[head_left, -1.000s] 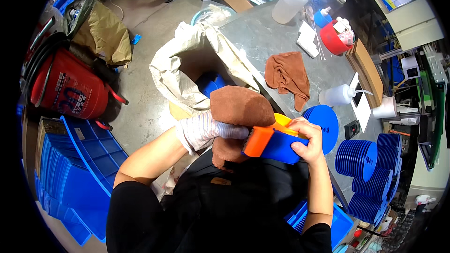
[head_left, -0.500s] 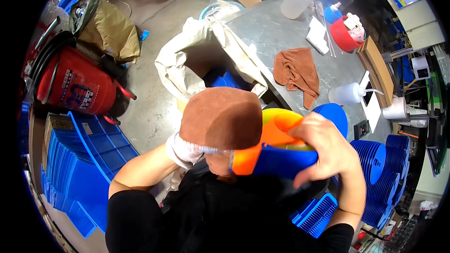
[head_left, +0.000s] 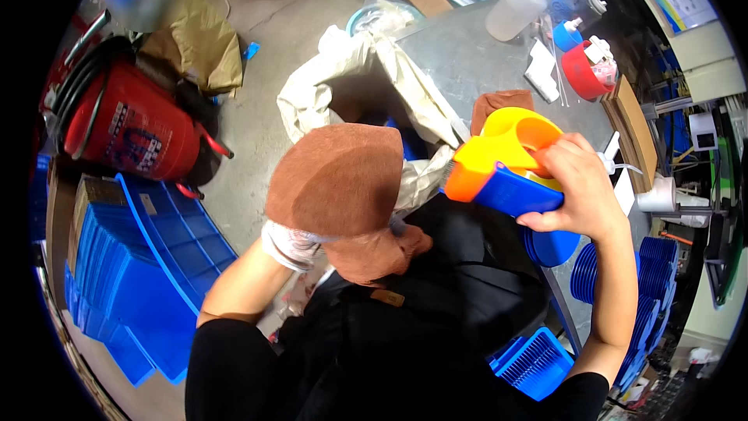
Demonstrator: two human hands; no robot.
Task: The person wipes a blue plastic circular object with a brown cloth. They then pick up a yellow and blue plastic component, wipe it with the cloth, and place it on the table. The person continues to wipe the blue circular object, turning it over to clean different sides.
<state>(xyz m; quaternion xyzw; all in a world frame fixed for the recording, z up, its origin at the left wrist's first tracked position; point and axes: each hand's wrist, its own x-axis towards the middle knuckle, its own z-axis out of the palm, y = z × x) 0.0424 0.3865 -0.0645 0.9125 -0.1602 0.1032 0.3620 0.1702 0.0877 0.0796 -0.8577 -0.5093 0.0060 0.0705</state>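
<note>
My right hand grips a yellow, orange and blue plastic tool from its right side, thumb below and fingers over the hollow yellow part. The orange end carries a narrow toothed edge and points left, apart from the cloth. A brown cloth covers my left hand; only white glove fabric near the wrist shows, and the fingers are hidden beneath it. One part of this cloth hangs toward my lap. A second brown cloth lies on the grey table, partly behind the tool.
An open cream sack stands ahead with something blue inside. Stacked blue discs are on the right; blue panels stand at left near a red machine. A squeeze bottle and red tub are on the table.
The tool in my right hand has moved up and right, away from the brown cloth on my left hand. My left hand and its cloth have shifted left, and the cloth's lower part has spread out.
</note>
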